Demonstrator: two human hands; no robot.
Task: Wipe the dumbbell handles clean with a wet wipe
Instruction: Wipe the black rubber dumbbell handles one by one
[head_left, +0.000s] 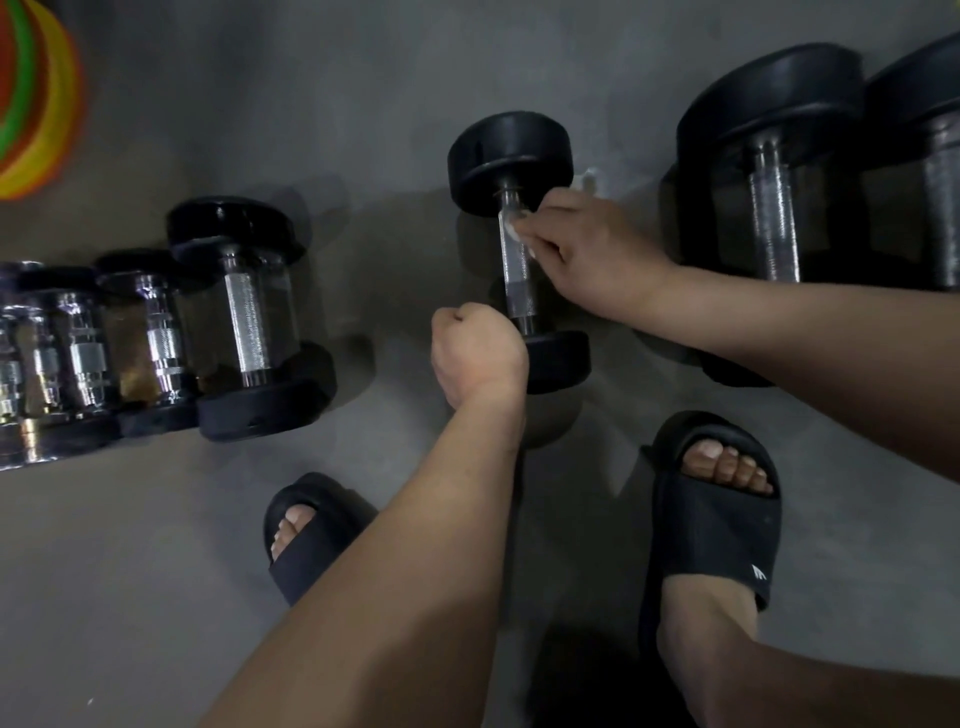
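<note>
Since the dumbbell (514, 270) lies on the floor (363, 130) just ahead of the feet, its handle running away from the person, its round heads may roll under sideways rubbing. The right hand (587, 249) pinches the wet wipe (588, 181) against the handle's far end; the left hand (475, 353) is fisted by the near head, its hold unclear

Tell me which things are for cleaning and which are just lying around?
For the job: black dumbbell with metal handle, white wet wipe, right hand pinching it.
Just lying about: smaller chrome-handled dumbbells, big black dumbbells, coloured plastic rings.
</note>
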